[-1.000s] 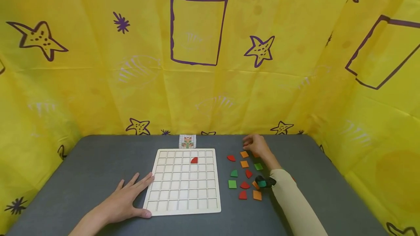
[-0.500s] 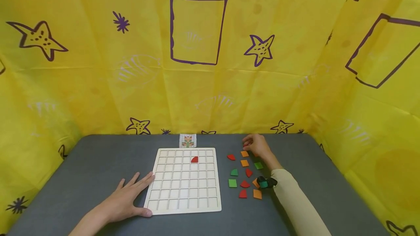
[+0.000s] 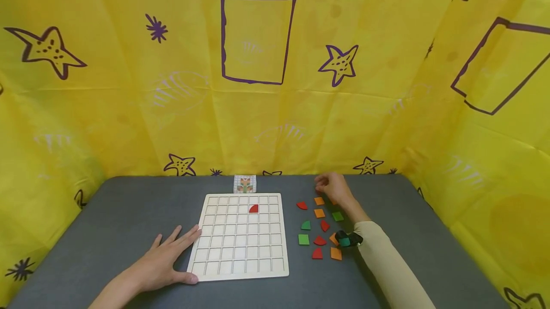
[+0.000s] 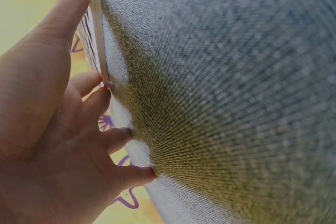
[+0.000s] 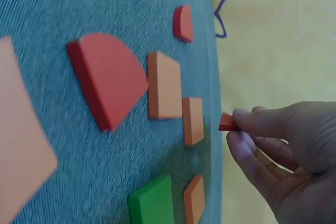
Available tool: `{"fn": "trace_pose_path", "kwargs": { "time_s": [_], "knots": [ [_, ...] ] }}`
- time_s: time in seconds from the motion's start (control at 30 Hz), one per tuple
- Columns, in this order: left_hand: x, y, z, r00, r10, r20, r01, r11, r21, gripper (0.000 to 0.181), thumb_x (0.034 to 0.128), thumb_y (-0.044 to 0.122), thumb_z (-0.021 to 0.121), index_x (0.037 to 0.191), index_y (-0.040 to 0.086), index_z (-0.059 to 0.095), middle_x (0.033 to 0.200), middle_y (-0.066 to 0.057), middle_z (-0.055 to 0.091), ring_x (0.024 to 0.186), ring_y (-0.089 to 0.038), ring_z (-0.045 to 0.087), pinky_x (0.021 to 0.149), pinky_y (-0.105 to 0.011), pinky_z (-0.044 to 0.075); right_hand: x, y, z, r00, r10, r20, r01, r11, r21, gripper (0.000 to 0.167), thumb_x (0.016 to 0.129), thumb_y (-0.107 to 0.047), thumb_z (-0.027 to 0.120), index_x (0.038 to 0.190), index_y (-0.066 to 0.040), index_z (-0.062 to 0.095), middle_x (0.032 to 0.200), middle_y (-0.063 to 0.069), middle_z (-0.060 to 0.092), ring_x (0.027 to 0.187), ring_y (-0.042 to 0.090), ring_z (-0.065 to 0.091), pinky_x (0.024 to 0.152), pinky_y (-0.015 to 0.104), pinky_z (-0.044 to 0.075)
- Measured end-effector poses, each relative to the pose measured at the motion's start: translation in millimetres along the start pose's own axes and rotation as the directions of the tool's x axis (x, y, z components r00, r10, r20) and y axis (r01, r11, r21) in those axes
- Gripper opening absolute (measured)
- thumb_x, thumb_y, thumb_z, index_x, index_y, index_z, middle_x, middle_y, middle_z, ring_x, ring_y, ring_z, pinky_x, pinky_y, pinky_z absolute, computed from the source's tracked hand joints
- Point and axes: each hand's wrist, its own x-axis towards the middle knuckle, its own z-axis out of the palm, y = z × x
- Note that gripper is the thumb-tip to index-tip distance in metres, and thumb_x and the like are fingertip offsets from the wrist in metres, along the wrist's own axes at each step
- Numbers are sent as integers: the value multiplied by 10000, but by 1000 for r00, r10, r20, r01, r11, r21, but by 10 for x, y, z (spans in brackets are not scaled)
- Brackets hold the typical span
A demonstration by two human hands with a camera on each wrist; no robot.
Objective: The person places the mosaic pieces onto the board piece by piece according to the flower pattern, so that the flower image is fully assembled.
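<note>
My left hand (image 3: 161,261) lies at the left side of a pale gridded board (image 3: 234,240), fingers spread and touching its edge. In the left wrist view, the thumb and some fingertips meet the board's rim (image 4: 97,30). One red quarter-circle tile (image 3: 254,209) sits in an upper square of the grid. At the far right of the table, my right hand (image 3: 335,188) pinches a small red tile (image 5: 227,123) between thumb and fingertips, raised off the table. Fingers hide most of that tile, so its full shape cannot be told.
Right of the board lie loose tiles: orange ones (image 3: 336,254), red quarter-circles (image 3: 320,240), a green square (image 3: 303,239) and a green quarter-circle (image 3: 306,225). A small pattern card (image 3: 245,184) lies behind the board. A yellow curtain (image 3: 258,122) rises behind the table (image 3: 133,213).
My right hand, pinching the red tile, has shifted slightly left and upward in the head view. The left hand keeps its place on the board.
</note>
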Motion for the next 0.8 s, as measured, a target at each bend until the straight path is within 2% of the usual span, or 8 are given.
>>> {"fn": "trace_pose_path", "kwargs": {
  "time_s": [0.2, 0.37, 0.5, 0.8],
  "knots": [
    [-5, 2, -3, 1000, 1, 5, -1, 1000, 0, 1122, 609, 651, 783, 1524, 157, 362, 1591, -83, 297, 1428, -529, 129, 1037, -760, 23, 19, -78, 84, 998, -59, 18, 59, 998, 24, 211, 845, 29, 723, 1051, 72, 709, 855, 118, 710, 779, 243, 674, 662, 337, 564],
    [-3, -4, -1, 1000, 6, 2, -6, 1000, 4, 1121, 614, 648, 782, 1528, 158, 355, 1593, -80, 293, 1427, -529, 132, 1036, -762, 26, 26, -192, 168, 996, -87, -1, 87, 994, 65, 187, 839, 30, 729, 1022, 67, 716, 851, 113, 713, 786, 242, 674, 675, 341, 564],
    [-7, -5, 2, 1000, 20, -8, -20, 1000, 18, 1116, 621, 647, 777, 1529, 158, 350, 1589, -92, 300, 1418, -540, 147, 1021, -777, 40, 43, -251, 264, 993, -114, -25, 116, 992, 55, 167, 826, 32, 739, 991, 59, 725, 831, 107, 718, 759, 225, 675, 674, 332, 561],
    [-9, -6, 7, 1000, 19, -3, -19, 999, 28, 1112, 620, 642, 778, 1530, 166, 349, 1592, -86, 294, 1419, -537, 145, 1020, -777, 42, 35, -390, 472, 992, -121, -36, 123, 991, 57, 134, 819, 12, 759, 952, 20, 741, 824, 60, 711, 759, 200, 669, 714, 351, 567]
  ]
}}
